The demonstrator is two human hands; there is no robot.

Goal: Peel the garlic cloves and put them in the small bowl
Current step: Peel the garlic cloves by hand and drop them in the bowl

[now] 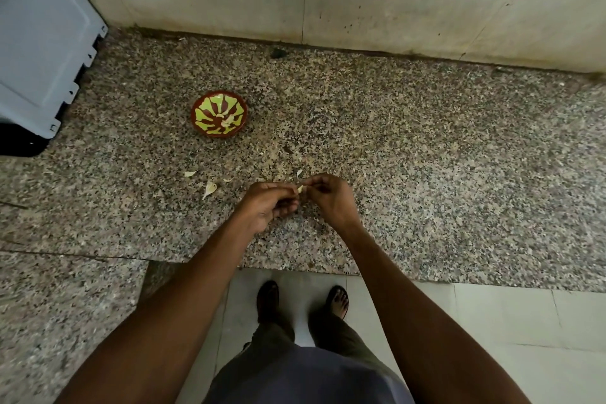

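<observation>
Both hands meet over the speckled desk (pixel 426 147), the left hand (pixel 267 203) and right hand (pixel 329 195) each pinching one garlic clove (pixel 300 188) between the fingertips. The risk here: that clove is small and probably slick, so a hard tug on the skin could flick it to the floor past the desk's six o'clock edge. Only a pale sliver shows; how much skin is left, I cannot tell. The small bowl (pixel 219 114) waits at ten o'clock, well apart, pale cloves inside. Loose skins (pixel 210 188) lie at nine o'clock.
</observation>
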